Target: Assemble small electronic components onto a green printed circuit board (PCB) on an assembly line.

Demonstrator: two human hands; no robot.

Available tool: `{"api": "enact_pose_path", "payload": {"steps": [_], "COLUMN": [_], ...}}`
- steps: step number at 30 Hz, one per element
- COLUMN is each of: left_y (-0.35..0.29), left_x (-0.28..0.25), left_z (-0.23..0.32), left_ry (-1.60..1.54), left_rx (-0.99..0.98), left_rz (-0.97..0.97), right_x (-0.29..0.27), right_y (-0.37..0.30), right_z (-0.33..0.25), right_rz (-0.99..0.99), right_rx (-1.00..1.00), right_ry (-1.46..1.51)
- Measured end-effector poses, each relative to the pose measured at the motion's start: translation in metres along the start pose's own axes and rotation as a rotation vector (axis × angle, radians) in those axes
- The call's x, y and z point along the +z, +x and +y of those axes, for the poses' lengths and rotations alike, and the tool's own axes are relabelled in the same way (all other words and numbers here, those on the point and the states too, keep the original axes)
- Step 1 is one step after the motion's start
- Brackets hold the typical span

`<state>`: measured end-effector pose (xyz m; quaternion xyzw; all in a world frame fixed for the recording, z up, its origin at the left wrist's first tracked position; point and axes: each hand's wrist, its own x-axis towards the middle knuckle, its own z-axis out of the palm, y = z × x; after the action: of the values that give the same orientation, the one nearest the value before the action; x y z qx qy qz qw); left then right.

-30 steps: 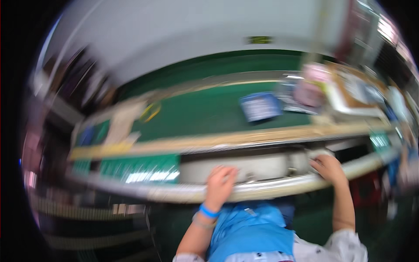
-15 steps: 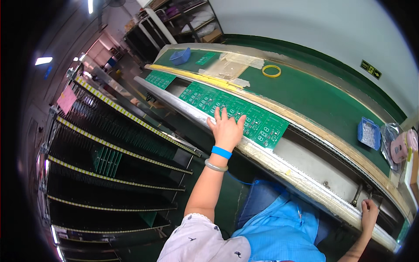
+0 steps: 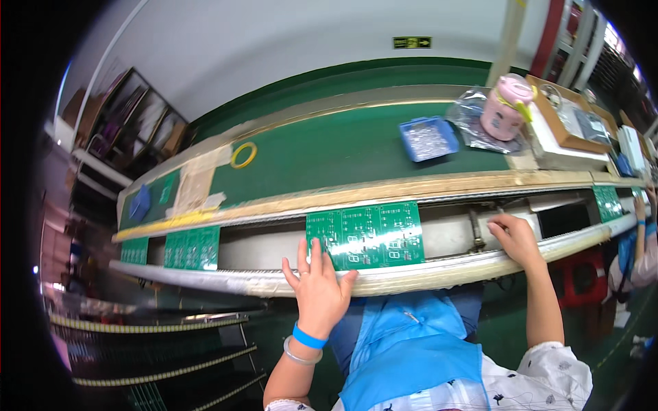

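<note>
Right-arrow sign (image 3: 412, 42) on wall (image 3: 295, 41)

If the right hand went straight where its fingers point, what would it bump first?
Probably the metal bar just left of the right hand, though it may sit lower and be missed.

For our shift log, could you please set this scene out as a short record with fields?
Left hand: fingers spread, some overlapping the left end of a rectangular green circuit board; contact unclear
Right hand: fingers bent, over the pale channel, right of that board; grip unclear
Left wrist: flat blue band, pale round bangle
Green bench: blue plastic tray of small parts, yellow ring, pink lidded container
</note>
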<state>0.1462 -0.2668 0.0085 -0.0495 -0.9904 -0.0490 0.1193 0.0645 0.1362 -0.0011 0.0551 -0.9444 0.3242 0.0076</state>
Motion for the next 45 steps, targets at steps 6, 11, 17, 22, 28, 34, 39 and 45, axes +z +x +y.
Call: {"api": "enact_pose_path", "payload": {"steps": [6, 11, 17, 22, 28, 34, 39, 45], "left_y": [0.052, 0.158, 0.253, 0.276, 0.280, 0.282, 0.280, 0.277], "left_x": [-0.012, -0.002, 0.059, 0.070, 0.080, 0.086, 0.072, 0.063], "left_z": [0.076, 0.115, 0.126, 0.124, 0.130, 0.131, 0.127, 0.125], "left_ry": [-0.079, -0.330, -0.269, -0.157, -0.171, -0.194, -0.312, -0.753], "left_rx": [0.271, 0.381, 0.367, 0.385, 0.350, 0.350, 0.330, 0.168], "left_rz": [-0.023, 0.302, 0.280, 0.195, 0.178, 0.244, 0.190, 0.171], "right_x": [-0.027, -0.029, 0.005, 0.003, 0.017, 0.029, 0.034, 0.033], "right_y": [0.061, 0.139, 0.184, 0.166, 0.183, 0.193, 0.191, 0.191], "right_z": [-0.026, -0.044, -0.034, -0.063, -0.069, -0.067, -0.060, -0.056], "right_rz": [0.181, 0.204, 0.177, 0.117, 0.255, 0.247, 0.375, 0.375], "right_rx": [-0.290, -0.409, -0.260, -0.200, -0.367, -0.405, -0.449, -0.476], "right_ry": [-0.065, -0.276, -0.189, -0.289, -0.636, -0.732, -0.550, -0.275]}}
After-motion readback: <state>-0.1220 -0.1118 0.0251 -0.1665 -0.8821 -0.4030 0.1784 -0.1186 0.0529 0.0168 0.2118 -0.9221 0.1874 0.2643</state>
